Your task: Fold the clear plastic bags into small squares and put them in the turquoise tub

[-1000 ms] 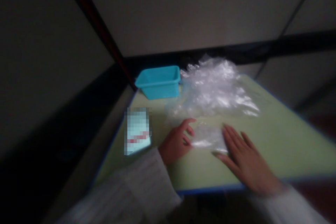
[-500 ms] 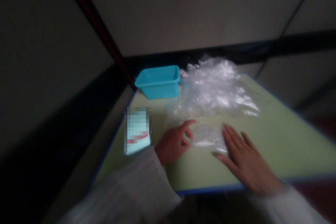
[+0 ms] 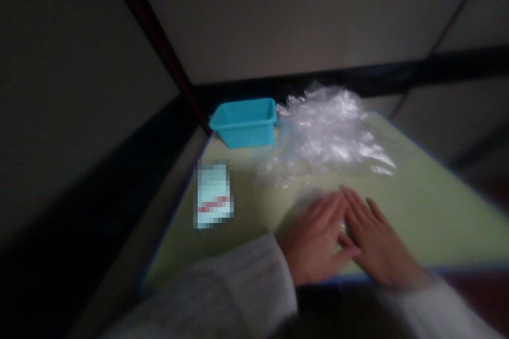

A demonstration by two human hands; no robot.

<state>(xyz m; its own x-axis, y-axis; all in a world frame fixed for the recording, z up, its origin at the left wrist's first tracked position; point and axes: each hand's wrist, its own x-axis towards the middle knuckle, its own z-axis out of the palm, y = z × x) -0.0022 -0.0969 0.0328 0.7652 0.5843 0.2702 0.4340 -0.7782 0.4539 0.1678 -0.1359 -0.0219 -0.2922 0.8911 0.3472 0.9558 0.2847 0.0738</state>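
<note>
A small clear plastic bag [image 3: 312, 192] lies on the table, mostly covered by my hands, so only a strip shows past my fingers. My left hand [image 3: 318, 235] rests over it with the fingers stretched out, slightly blurred. Beside it, my right hand [image 3: 374, 238] is flat with its fingers extended at the bag's right end. The fingertips of both hands meet or nearly meet. Beyond them is a heap of crumpled clear plastic bags [image 3: 334, 127], which neither hand touches.
A turquoise plastic basin [image 3: 250, 135] stands at the far left of the yellow-green table [image 3: 429, 212] with a blue edge. A pixelated, bright phone-like rectangle [image 3: 213, 188] lies near the left edge. Walls rise behind and to the left.
My left hand has moved right from the bag's left end, its curled fingers now straightened over the bag toward my right hand. My right hand has stayed nearly in place.
</note>
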